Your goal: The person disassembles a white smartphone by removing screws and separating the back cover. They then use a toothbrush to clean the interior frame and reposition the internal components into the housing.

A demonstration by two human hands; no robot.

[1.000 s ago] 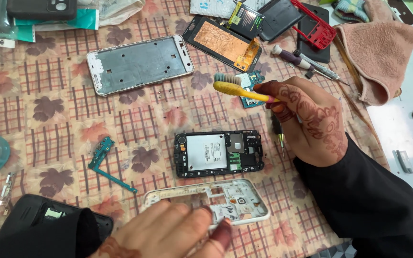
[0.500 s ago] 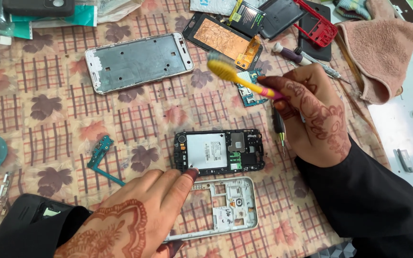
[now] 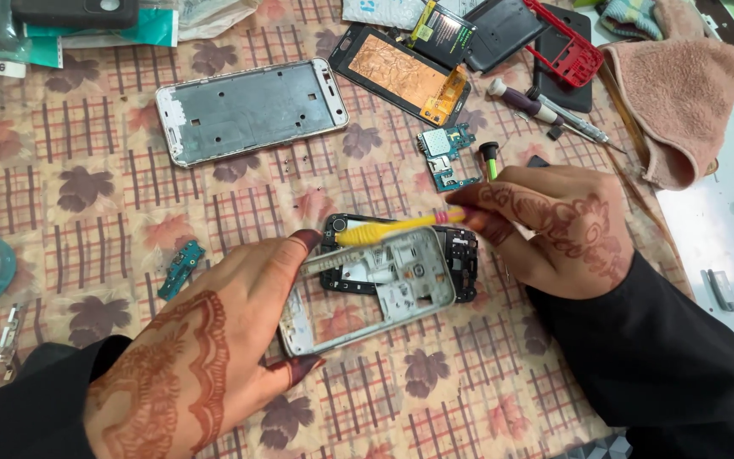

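A surface covered by a checked, leaf-patterned cloth was seen strewn with phone parts. A pink towel was bunched at the far right edge. A grey phone plate was laid flat well beyond the hands. The left hand was closed on a silver phone frame, gripped by its left end and tilted over a black phone body lying on the cloth. The right hand was pinched shut around a yellow toothbrush, its head resting against the frame's upper edge.
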